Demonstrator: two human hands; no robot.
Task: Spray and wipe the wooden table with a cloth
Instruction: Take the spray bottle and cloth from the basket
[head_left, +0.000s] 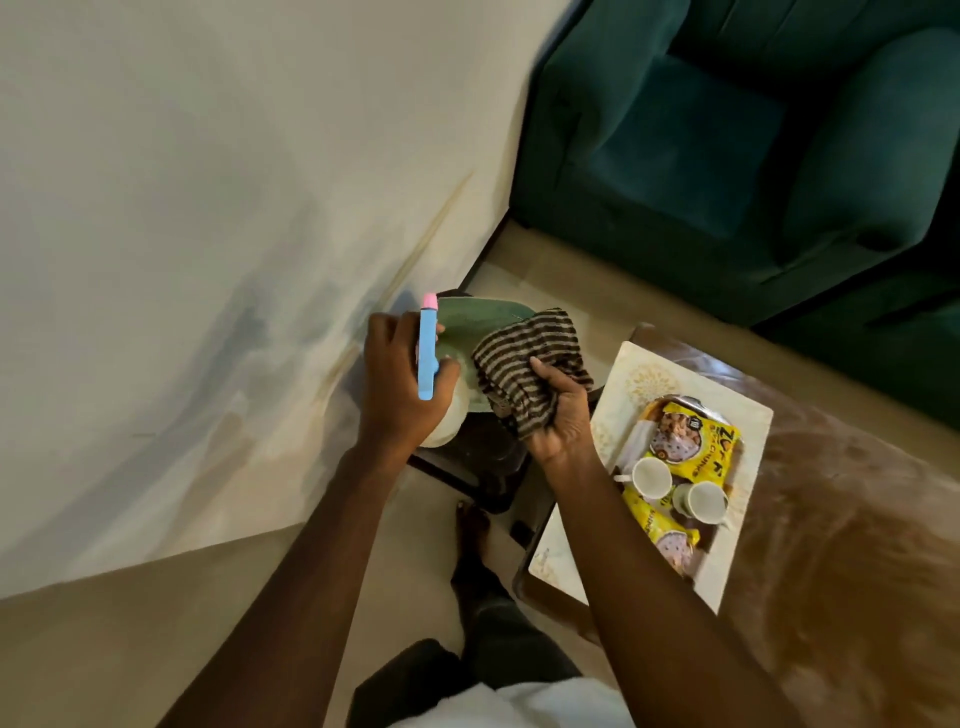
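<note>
Presently the left grip (400, 384) is clamped on the spray bottle (427, 353), nozzle pointing far, the right grip (563, 415) clutches the striped cloth (530, 358), and the wooden counter (841, 493) lies right, nearer the right grip.

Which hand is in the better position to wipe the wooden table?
The right hand, probably. It grips the striped cloth and is nearer to the wooden table, which lies on that side. The left hand is busy holding the spray bottle.

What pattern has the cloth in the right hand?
The cloth has dark brown and beige stripes; the head view shows it.
</note>
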